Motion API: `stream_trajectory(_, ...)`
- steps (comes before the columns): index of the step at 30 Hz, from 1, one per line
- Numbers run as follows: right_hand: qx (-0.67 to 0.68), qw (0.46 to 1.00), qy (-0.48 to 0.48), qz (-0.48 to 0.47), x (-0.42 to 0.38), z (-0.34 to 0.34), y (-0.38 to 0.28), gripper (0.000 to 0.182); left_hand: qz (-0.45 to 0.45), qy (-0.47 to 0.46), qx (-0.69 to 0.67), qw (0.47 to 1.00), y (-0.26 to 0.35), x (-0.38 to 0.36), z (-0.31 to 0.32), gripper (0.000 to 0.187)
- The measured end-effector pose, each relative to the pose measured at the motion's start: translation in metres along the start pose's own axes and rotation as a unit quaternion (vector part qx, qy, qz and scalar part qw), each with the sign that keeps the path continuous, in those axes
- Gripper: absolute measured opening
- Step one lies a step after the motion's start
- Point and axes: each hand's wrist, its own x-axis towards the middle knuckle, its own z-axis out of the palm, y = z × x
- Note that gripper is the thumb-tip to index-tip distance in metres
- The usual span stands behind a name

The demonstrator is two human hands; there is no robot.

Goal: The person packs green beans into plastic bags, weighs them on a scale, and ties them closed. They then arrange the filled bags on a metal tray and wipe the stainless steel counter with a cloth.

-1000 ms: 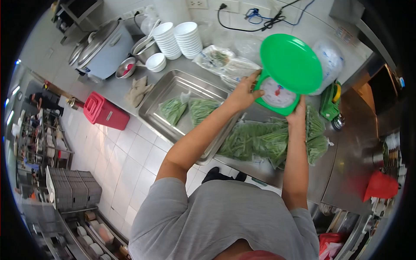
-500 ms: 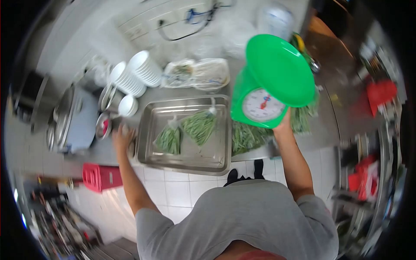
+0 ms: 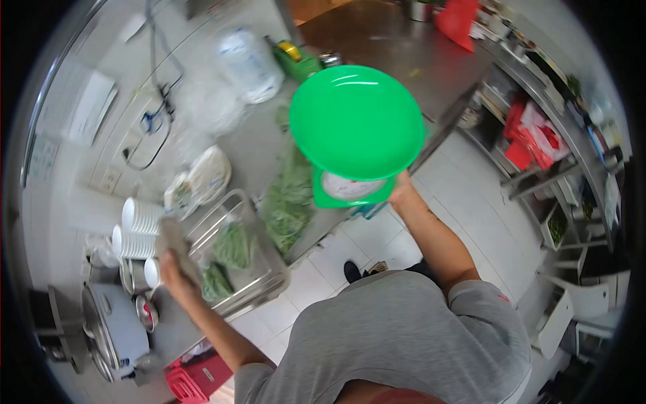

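My right hand (image 3: 401, 188) grips the side of a green dial scale (image 3: 353, 195), just below its wide round pan (image 3: 356, 121). The tilted pan covers part of the white dial. Smeared by motion, my left hand (image 3: 176, 273) is closed on a grey-beige item (image 3: 176, 246), too blurred to name, over the left end of a metal tray (image 3: 272, 283). Inside the tray lie two clear bags of cut green vegetables (image 3: 234, 246). Bagged leafy greens (image 3: 289, 209) rest on the counter between tray and scale.
Stacked white tubs (image 3: 138, 232), a metal bowl (image 3: 146, 313) and a large lidded pot (image 3: 114, 323) stand at the left. Foam trays (image 3: 205, 175) lie by the wall. Shelving (image 3: 545, 155) stands across the tiled floor at right.
The view has swung to the right. My right hand still holds the scale, whose pan now hides more of the dial. My left hand has lifted the grey-beige item from beside the tray.
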Motion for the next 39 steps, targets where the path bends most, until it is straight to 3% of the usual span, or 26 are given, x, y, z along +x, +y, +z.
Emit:
stream_trajectory(1,0.014,1.0,-0.008,0.009,-0.01,-0.012,-0.01,0.058,0.032,-0.088,-0.044,0.995,-0.011,-0.007,0.047,0.041)
stream_trajectory(2,0.027,0.999,-0.014,0.02,-0.02,-0.025,-0.021,0.056,0.017,-0.135,0.148,0.98,-0.003,-0.033,0.106,0.041)
stream_trajectory(3,0.015,1.0,-0.015,0.005,-0.03,-0.04,-0.029,0.058,0.022,-0.188,0.334,0.923,0.004,-0.06,0.164,0.042)
stream_trajectory(4,0.001,1.0,-0.016,-0.008,-0.042,-0.054,-0.04,0.06,0.143,-0.286,0.24,0.917,0.021,-0.102,0.229,0.048)
stream_trajectory(5,0.019,0.999,-0.026,-0.016,-0.058,-0.066,-0.057,0.062,0.175,-0.351,0.146,0.908,0.006,-0.136,0.289,0.052)
stream_trajectory(6,0.037,0.998,-0.037,-0.024,-0.073,-0.077,-0.075,0.064,0.2,-0.311,0.061,0.927,0.004,-0.164,0.33,0.052)
stream_trajectory(8,0.063,0.996,-0.032,-0.052,-0.101,-0.101,-0.121,0.068,0.021,-0.381,-0.059,0.923,0.004,-0.201,0.395,0.051)
stream_trajectory(10,0.083,0.993,0.005,-0.084,-0.134,-0.134,-0.17,0.071,0.003,-0.39,0.003,0.921,-0.032,-0.235,0.455,0.048)
stream_trajectory(11,0.077,0.991,0.025,-0.11,-0.147,-0.149,-0.189,0.071,-0.005,-0.392,0.034,0.919,-0.042,-0.251,0.479,0.047)
stream_trajectory(13,0.065,0.983,0.07,-0.158,-0.175,-0.179,-0.222,0.071,-0.151,-0.461,-0.066,0.872,-0.035,-0.289,0.52,0.044)
stream_trajectory(16,0.018,0.968,0.141,-0.207,-0.218,-0.207,-0.265,0.071,-0.356,-0.539,-0.114,0.755,-0.023,-0.325,0.565,0.042)
stream_trajectory(18,0.06,0.963,0.125,-0.233,-0.237,-0.225,-0.289,0.066,-0.446,-0.577,-0.094,0.678,-0.044,-0.339,0.582,0.041)
stream_trajectory(22,0.052,0.953,0.105,-0.278,-0.253,-0.282,-0.333,0.05,-0.358,-0.665,-0.152,0.637,-0.048,-0.367,0.603,0.046)
stream_trajectory(24,0.047,0.942,0.149,-0.298,-0.243,-0.312,-0.347,0.044,-0.337,-0.715,-0.169,0.588,-0.056,-0.372,0.637,0.053)
stream_trajectory(27,0.042,0.939,0.193,-0.283,-0.23,-0.357,-0.377,0.041,-0.347,-0.727,-0.135,0.577,-0.094,-0.374,0.7,0.059)
stream_trajectory(28,0.043,0.94,0.203,-0.271,-0.223,-0.367,-0.387,0.041,-0.369,-0.735,-0.151,0.549,-0.113,-0.375,0.722,0.081)
stream_trajectory(32,0.012,0.93,0.258,-0.262,-0.18,-0.399,-0.441,0.044,-0.376,-0.699,-0.095,0.601,-0.161,-0.375,0.797,0.07)
stream_trajectory(35,-0.012,0.928,0.296,-0.225,-0.154,-0.44,-0.467,0.044,-0.385,-0.692,-0.09,0.604,-0.195,-0.365,0.845,0.058)
stream_trajectory(39,-0.037,0.922,0.326,-0.206,-0.104,-0.502,-0.482,0.045,-0.4,-0.655,-0.019,0.641,-0.277,-0.361,0.89,0.057)
